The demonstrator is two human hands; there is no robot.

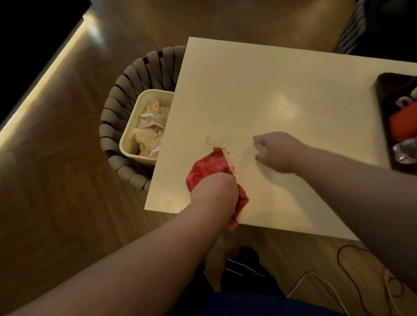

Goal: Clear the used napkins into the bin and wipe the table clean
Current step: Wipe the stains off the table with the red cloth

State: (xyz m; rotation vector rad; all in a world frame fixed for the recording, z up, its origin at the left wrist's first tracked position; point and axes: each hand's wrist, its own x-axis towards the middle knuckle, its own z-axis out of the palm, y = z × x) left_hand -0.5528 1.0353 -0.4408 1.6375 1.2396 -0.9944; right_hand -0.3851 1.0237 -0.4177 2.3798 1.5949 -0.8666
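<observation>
Left hand (213, 193) grips red cloth (210, 166), brown smears (227, 152) past its knuckles. Right hand (277, 153) alongside, loosely curled, empty; bin (124, 143) of napkins (149, 129) left, tray (382, 109) right

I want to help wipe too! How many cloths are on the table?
1. The red cloth lies near the table's left front corner, gripped by the left hand. None other shows; the tray might hide one.

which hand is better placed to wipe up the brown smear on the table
Left. The left hand grips the red cloth, whose edge lies against the brown smear; the right hand is farther right with no cloth.
</observation>
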